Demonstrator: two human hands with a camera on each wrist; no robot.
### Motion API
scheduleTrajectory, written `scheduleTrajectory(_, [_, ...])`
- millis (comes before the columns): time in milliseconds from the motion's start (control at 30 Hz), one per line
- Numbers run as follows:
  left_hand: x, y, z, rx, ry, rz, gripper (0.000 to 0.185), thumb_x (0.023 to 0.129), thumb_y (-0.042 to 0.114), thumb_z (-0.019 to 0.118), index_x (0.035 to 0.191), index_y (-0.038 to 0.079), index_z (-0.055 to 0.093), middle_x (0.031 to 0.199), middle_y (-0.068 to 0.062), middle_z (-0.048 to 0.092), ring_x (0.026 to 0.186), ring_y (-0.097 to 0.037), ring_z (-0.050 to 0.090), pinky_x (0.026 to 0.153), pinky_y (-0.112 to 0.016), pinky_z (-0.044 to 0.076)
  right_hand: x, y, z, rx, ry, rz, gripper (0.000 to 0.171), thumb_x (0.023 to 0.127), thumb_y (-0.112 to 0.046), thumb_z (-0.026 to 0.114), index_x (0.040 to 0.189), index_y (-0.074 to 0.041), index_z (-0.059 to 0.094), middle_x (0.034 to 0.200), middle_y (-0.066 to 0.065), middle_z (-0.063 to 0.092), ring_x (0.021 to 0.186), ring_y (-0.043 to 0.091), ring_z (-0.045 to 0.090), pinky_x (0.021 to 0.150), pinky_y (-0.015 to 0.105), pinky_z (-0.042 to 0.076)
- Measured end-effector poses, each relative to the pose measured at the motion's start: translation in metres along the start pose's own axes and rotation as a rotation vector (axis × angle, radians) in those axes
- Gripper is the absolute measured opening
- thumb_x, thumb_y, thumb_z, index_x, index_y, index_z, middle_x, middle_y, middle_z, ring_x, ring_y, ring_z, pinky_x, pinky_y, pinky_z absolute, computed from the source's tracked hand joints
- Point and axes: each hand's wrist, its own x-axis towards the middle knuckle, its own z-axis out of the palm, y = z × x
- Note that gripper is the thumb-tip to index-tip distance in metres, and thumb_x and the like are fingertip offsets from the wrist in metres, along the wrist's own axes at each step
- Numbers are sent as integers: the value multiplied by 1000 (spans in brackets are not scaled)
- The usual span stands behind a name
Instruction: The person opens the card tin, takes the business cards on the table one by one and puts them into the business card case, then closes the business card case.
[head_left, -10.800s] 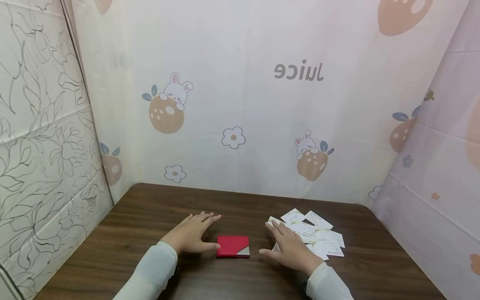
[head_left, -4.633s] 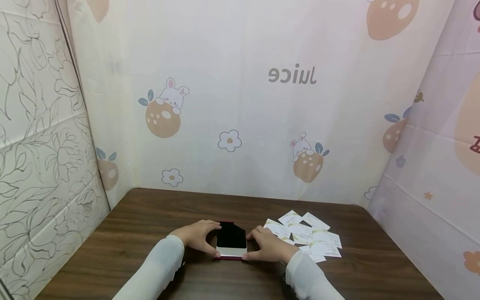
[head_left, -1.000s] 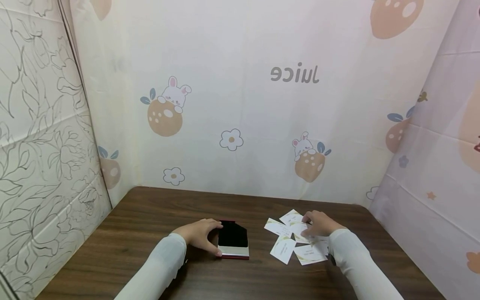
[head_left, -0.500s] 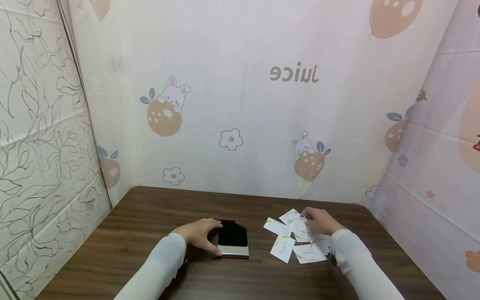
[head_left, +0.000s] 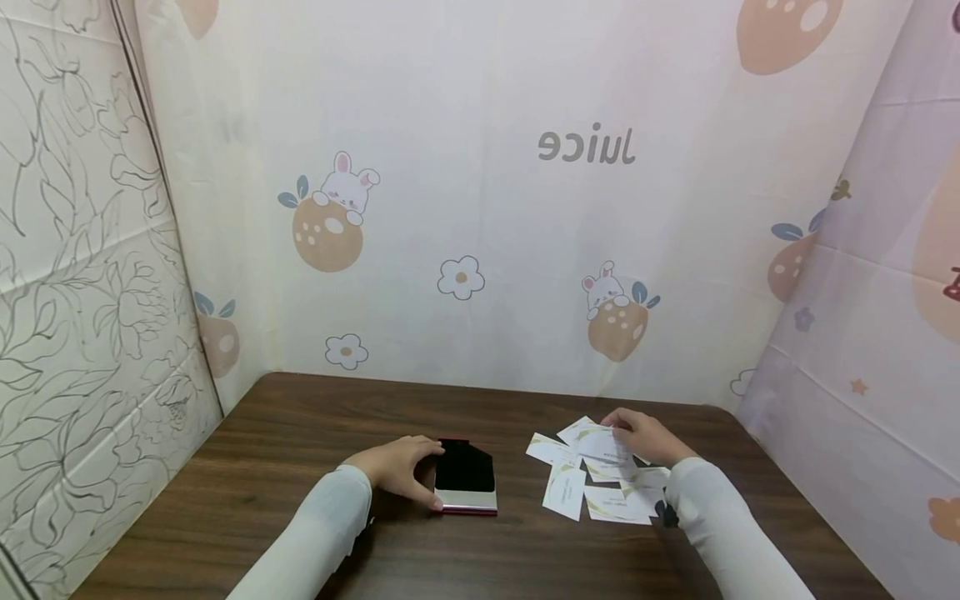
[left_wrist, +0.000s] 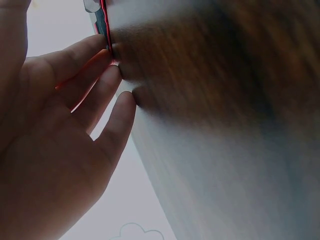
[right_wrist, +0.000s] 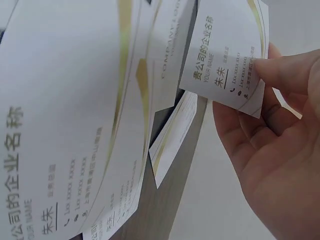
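On the table lies an open red card case (head_left: 467, 468) with a black lining and a silver strip along its near edge. My left hand (head_left: 392, 467) holds its left side, thumb at the near corner and index finger at the far one. In the left wrist view the other fingertips (left_wrist: 126, 100) rest by the table surface. To the right, my right hand (head_left: 647, 437) pinches a white business card (right_wrist: 222, 55) between thumb and fingers, and the card is tilted above the others. Several loose business cards (head_left: 564, 490) overlap below and beside it.
The dark wood table (head_left: 315, 417) carries the case and cards. Behind it hangs a pale printed curtain (head_left: 480, 208), with a floral sheet (head_left: 90, 250) on the left side and another sheet (head_left: 862, 333) on the right.
The case, closed in the oldest frame, is open now. My right hand has left the case for the cards and lifted one slightly. The near-left card has turned a little; the left hand stays put.
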Motion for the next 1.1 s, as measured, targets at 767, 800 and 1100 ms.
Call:
scheduleTrajectory(767, [1,-2,1,-18,-6,-12,91,76,54,83,149,11,48,152,-7,43,141,-30,37,110,-53,34,6,-45,7,23,-18,-129,16,98,-6,57,110,-8,68,99,2,65,90,20,60,81,44,51])
scheduleTrajectory(800, [1,-2,1,-18,-7,-13,91,76,54,83,149,11,48,152,-7,43,141,-30,37,110,-54,34,7,-48,9,27,-22,-134,16,98,-6,57,109,-9,69,98,1,65,89,19,59,80,42,50])
scheduleTrajectory(1100, [1,-3,1,-6,-2,-13,91,76,55,83,149,11,48,152,-6,43,141,-29,37,111,-52,34,13,-83,28,66,-80,-205,11,100,-9,60,107,-13,68,92,-3,61,84,16,54,75,37,46])
